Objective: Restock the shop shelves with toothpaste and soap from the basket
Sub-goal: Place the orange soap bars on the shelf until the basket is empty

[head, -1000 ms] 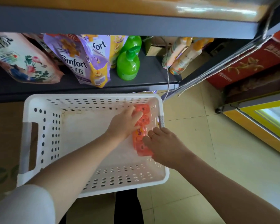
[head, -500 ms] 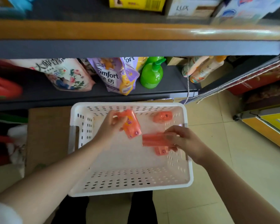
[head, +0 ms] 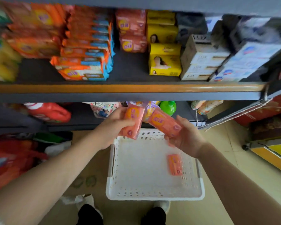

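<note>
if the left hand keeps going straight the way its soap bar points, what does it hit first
Probably the orange-edged front lip of the upper shelf. The left hand tilts its soap bar up toward it from just below; depth is unclear, so it might pass in front.

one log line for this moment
stage: lift to shelf | left hand: soap bar | right hand: soap bar | basket: one bar

Lower shelf, mid-frame: green pump bottle [head: 168, 107] stood beside floral pouch [head: 104, 108]; red jug [head: 49, 112] lay left.
</note>
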### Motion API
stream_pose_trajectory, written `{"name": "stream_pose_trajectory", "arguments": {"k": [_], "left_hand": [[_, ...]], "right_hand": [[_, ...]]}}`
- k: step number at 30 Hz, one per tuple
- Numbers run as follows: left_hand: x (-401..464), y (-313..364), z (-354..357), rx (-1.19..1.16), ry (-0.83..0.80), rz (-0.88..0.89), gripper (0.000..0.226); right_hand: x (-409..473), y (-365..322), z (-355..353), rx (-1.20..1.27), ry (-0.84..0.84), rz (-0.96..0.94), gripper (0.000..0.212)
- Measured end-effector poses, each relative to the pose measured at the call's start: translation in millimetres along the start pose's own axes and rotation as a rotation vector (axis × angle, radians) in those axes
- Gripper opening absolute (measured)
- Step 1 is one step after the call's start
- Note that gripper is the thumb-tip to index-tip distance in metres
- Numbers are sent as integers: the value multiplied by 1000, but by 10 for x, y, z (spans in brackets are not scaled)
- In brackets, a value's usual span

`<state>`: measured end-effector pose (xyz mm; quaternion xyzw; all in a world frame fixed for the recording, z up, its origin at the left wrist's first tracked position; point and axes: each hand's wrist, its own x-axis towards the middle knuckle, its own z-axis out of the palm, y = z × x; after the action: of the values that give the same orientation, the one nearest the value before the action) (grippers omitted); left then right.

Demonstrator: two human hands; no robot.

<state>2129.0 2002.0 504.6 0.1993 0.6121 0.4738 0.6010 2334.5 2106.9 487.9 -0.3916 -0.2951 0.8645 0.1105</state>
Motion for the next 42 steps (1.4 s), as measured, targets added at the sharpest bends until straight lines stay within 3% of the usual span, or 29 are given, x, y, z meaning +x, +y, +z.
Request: {"name": "stream_pose_trajectory", "arguments": {"k": [4,8,11,18,22,26,30,32,36,39,42], "left_hand": [[-146,643,-69,403,151,405,41],[4,1189,-76,783,345,642,50],[336,1413,-11,1162,385,678,51],[1135,1449,4,1536,401,614,44],[1327,1347,-160,1661,488,642,37],[1357,1407,-186,1774,580,668,29],[1347,1544,-186,1884,591,715,30],[1320,1562,-300,1857,562,771,28],[1176,1542,-552,1548,400,930,22],[1071,1522,-619,1597,403,1043,29],[1010,1476,-660,1601,382,1046,31]], "right_hand": [[-114,-343,280,-102,-69,-118,84],[-85,-617,416,-309,77,-329,38],[-32,-781,500,-570,230,-476,13],[318,-924,564,-1034,455,-627,20],[442,-915,741,-1316,504,-723,38],[623,-939,902,-1446,474,-782,38],[865,-969,991,-1561,615,-760,40],[945,-989,1036,-1595,672,-748,42],[1116,-978,1146,-1616,700,-746,53],[1279,-953,1217,-1572,763,-709,54],[1385,-982,1258,-1561,751,-705,51]]}}
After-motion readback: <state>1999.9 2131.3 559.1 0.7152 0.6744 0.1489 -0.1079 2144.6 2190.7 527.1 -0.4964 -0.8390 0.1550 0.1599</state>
